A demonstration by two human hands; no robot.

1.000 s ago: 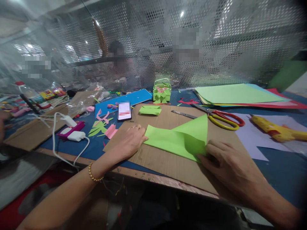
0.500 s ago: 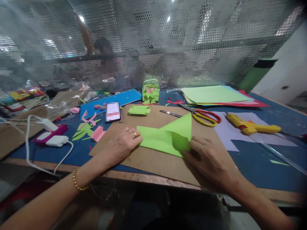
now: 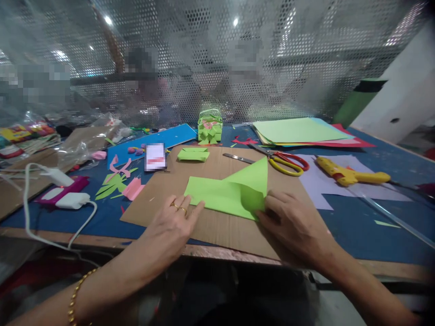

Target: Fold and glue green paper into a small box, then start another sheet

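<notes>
A light-green sheet of paper [image 3: 220, 192] lies partly folded on the cardboard [image 3: 159, 188], its right end curling up into a raised flap. My right hand [image 3: 288, 217] pinches that curled end near its lower right corner. At the lower left edge of the sheet rests my left hand [image 3: 178, 219], fingers spread and extended, with the tips touching the paper's border. Beyond the sheet sit a small folded green paper piece [image 3: 193, 155] and scissors [image 3: 287, 163] with red and yellow handles, their blades apart.
A yellow glue gun [image 3: 350, 174] lies on purple paper [image 3: 319, 197] at right. Behind are stacked coloured sheets [image 3: 302, 130] and a green paper basket [image 3: 210, 129]. Leftward are a phone [image 3: 155, 157], paper scraps [image 3: 113, 188] and a power strip with white cables [image 3: 63, 192].
My left hand has slid back toward me and its fingers have spread from their grip on the paper's left end. The right hand keeps its pinch. The view has shifted slightly.
</notes>
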